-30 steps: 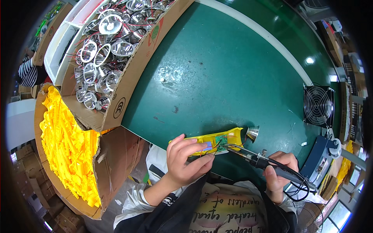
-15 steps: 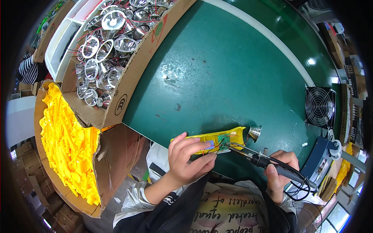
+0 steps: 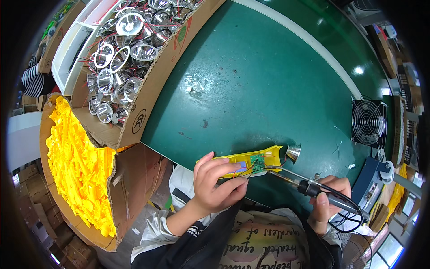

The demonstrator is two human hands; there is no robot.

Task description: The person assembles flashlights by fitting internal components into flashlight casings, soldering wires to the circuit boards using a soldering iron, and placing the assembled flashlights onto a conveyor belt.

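Observation:
My left hand (image 3: 215, 184) grips a yellow plastic housing (image 3: 275, 154) at its left end, near the table's front edge. Inside the housing sit a small green circuit board (image 3: 257, 162) with thin red and black wires and a blue block (image 3: 242, 166) beside my fingertips. Closed around the handle of a soldering iron (image 3: 309, 188) is my right hand (image 3: 330, 199). The iron's tip points left, close to the right side of the board; whether it touches anything there I cannot tell. A silver reflector cup (image 3: 293, 153) rests at the housing's right end, with red wire near it.
A cardboard box (image 3: 154, 87) full of silver reflectors stands at the upper left. Below it, another carton (image 3: 134, 197) holds yellow plastic parts. A black fan (image 3: 369, 122) and a dark blue bench unit (image 3: 365, 184) with a white spool (image 3: 387, 175) line the green table's right side.
The soldering iron has shifted slightly right with my right hand, drawing its tip back from the board. My left hand and the housing have stayed nearly in place.

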